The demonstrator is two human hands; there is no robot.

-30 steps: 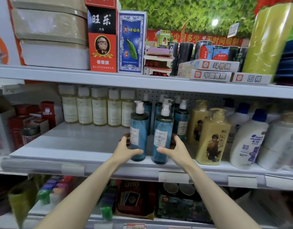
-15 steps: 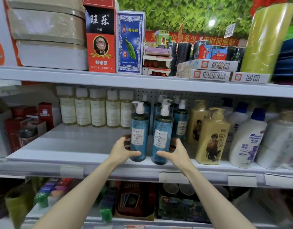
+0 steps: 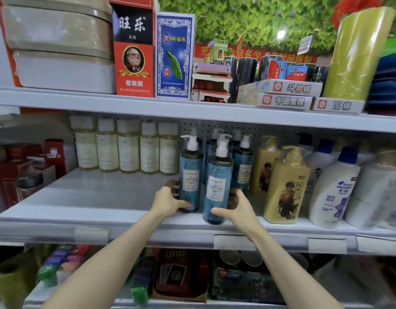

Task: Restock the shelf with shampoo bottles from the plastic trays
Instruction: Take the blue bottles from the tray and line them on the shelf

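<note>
Seating stock mid-frame: left hand grips left blue bottle, right hand grips right blue bottle, both on shelf; bare stretch frame-left, likely more to add.

"ZHIDUO" on labels of left blue bottle and near blue bottle. "旺乐", "扑克", "老樂頭" on red-black box, upper shelf left. "斗兽棋", "中国象棋", "围棋" on white game boxes, upper shelf right. "UNO" on red box, lower shelf.
</note>
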